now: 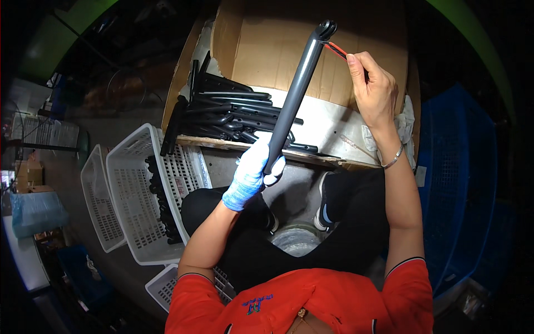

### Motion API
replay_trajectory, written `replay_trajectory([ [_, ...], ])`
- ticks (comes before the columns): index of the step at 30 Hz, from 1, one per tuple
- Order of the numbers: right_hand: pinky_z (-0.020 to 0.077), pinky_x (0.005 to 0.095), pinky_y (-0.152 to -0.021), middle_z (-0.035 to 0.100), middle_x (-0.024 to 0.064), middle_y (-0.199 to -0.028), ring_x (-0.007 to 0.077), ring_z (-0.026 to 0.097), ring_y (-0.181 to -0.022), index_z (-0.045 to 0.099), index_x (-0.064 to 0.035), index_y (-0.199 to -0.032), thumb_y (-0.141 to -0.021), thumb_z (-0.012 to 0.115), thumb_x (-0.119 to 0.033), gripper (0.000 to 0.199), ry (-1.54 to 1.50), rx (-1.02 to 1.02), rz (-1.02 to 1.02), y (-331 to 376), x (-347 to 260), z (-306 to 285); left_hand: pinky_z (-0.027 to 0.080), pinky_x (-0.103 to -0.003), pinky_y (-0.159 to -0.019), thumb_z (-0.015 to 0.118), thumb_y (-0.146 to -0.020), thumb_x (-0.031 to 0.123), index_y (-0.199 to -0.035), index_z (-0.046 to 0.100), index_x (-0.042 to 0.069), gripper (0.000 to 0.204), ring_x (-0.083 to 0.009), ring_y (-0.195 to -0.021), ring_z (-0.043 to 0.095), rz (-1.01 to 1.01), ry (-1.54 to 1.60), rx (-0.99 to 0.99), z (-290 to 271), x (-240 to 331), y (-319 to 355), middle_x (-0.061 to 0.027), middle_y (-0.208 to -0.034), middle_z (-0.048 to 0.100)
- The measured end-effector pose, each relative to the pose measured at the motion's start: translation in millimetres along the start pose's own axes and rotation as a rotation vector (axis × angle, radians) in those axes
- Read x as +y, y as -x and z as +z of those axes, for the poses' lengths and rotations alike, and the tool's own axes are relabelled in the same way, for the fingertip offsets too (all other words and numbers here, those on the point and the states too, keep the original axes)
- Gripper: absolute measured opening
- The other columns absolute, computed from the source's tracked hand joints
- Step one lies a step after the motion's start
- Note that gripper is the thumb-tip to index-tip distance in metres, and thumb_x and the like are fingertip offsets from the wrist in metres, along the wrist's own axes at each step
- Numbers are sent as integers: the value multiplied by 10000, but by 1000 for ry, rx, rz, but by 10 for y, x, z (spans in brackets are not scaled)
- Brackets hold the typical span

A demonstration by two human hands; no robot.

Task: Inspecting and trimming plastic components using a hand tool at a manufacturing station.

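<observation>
My left hand [253, 172], in a blue and white glove, is wrapped round the lower end of a dark seatpost-like tube [298, 89]. The tube slants up and away to the right, ending in a forked head. My bare right hand [374, 89] pinches a slim red-and-black tool [336, 50]. Its thin tip reaches the tube just below the head; whether it touches cannot be made out. Beyond my left hand, several black tubes [233, 106] lie heaped in a cardboard box [278, 47].
White plastic baskets [130, 161] stand to the left, one with black parts [161, 200] inside. Blue crates [456, 167] rise on the right. A crumpled white cloth [409, 119] hangs at the box's right side. My legs lie below the box's near edge.
</observation>
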State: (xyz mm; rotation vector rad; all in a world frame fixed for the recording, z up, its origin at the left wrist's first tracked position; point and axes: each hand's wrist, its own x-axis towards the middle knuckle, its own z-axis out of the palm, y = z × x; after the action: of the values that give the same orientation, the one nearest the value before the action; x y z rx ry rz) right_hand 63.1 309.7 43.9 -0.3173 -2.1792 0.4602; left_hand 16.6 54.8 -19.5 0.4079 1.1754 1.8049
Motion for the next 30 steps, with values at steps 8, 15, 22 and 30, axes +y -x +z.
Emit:
replay_trajectory([
  [8,293,268,-473,332,37,-560,96,329,-508,551,-9,-782,-938,556,-216,259,-181,-168,142,27,22,-1,312,-164,-429,363,-997,352,-1144,481,11,390,-43,-448,373,-15,-45,37,-25,-12,-5,-1,-622,474],
  [15,282,272,-466,320,35,-560,97,316,-500,532,-6,-753,-935,560,-206,272,-192,-210,123,71,-68,6,303,-161,-421,367,-996,351,-1128,478,19,374,-40,-447,372,-6,-3,36,-32,-29,-9,2,-614,469],
  [22,285,280,-461,331,42,-539,105,336,-476,550,-8,-757,-925,569,-192,250,-205,-272,100,132,-153,36,306,-164,-421,386,-995,333,-1120,465,33,334,-43,-452,380,7,-3,49,-11,27,0,-4,-617,473],
  [30,295,293,-460,364,62,-537,141,366,-463,561,-7,-762,-908,579,-166,217,-212,-306,40,218,-234,107,309,-168,-421,402,-989,326,-1123,475,41,323,-49,-470,390,-2,52,42,-59,25,-14,-20,-663,503],
])
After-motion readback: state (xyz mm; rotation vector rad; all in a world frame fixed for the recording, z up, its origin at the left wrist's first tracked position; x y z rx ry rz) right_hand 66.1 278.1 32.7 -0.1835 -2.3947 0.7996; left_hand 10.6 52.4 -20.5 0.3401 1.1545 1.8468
